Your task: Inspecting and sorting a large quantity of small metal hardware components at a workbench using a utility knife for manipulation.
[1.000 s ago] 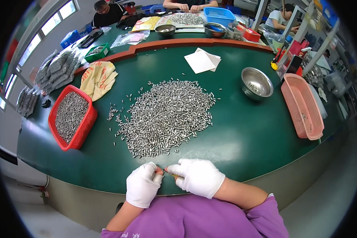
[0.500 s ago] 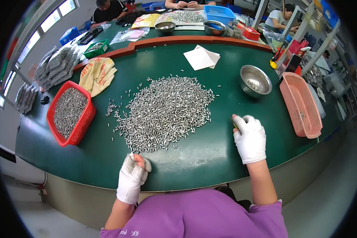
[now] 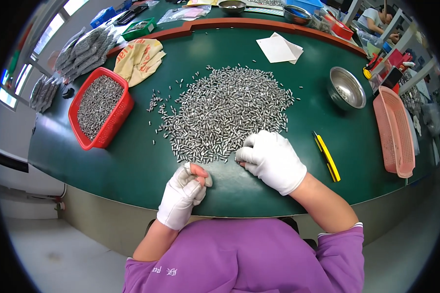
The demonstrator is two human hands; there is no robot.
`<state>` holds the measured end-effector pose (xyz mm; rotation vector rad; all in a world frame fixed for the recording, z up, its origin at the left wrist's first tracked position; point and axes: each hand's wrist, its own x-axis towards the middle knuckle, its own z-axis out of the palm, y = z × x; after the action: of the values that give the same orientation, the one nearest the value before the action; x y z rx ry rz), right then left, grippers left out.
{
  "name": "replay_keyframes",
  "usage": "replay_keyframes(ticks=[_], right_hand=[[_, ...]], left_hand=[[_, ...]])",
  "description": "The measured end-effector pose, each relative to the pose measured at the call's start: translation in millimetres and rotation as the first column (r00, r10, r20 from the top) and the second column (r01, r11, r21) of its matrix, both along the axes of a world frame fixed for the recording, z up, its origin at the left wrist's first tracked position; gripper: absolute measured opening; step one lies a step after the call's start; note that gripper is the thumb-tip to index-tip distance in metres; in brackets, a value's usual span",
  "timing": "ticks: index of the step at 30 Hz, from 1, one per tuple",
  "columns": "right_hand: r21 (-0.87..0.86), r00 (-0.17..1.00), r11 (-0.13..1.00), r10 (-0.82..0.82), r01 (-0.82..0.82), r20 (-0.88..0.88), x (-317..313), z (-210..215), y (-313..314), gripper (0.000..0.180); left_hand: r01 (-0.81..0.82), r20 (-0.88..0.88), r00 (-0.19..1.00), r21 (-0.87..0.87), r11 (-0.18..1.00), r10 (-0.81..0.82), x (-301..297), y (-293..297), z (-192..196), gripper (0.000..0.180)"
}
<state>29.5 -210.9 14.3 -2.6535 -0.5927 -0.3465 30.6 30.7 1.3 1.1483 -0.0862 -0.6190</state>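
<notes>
A wide heap of small silvery metal pins [image 3: 230, 107] lies on the green table. At its near edge is my right hand [image 3: 274, 161], white-gloved, with fingers curled down by the pins; anything in them is hidden. My left hand [image 3: 182, 195], in a white glove with bare thumb and fingertip, sits just in front of the heap. Its fingers are pinched together, and I cannot make out what is between them. A slim yellow-handled tool with a dark pointed tip, like a utility knife [image 3: 328, 158], lies to the right of my right hand.
To the left stands a red basket [image 3: 127, 105] full of similar pins, beside a yellowish cloth [image 3: 139, 58]. White paper [image 3: 276, 49] lies at the back. A steel bowl [image 3: 351, 100] and a pink basket [image 3: 406, 171] stand right. A red-brown ledge [image 3: 234, 22] borders the far side.
My right hand has let go of the yellow-handled tool, left it on the table, and moved left to the heap. The view has shifted, and my left hand remains pinched near the heap.
</notes>
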Motion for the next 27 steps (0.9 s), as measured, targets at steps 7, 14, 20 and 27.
replay_keyframes(ticks=[7,14,20,27], right_hand=[[-0.097,1.000,0.995,-0.008,0.010,0.024,-2,-2,6,0.010],[0.369,0.990,0.926,0.117,-0.079,-0.081,-12,11,18,0.016],[0.583,0.960,0.804,0.241,-0.116,-0.141,-12,6,17,0.016],[0.503,0.987,0.854,0.159,-0.133,-0.009,-14,8,17,0.020]], left_hand=[[0.031,0.052,0.998,-0.023,0.999,-0.030,2,-4,1,0.020],[0.180,0.033,0.983,0.004,0.984,-0.180,2,-14,9,0.022],[0.199,-0.055,0.979,0.019,0.980,-0.198,-1,-23,6,0.017],[0.146,-0.127,0.979,-0.109,0.983,-0.159,0,-21,2,0.014]])
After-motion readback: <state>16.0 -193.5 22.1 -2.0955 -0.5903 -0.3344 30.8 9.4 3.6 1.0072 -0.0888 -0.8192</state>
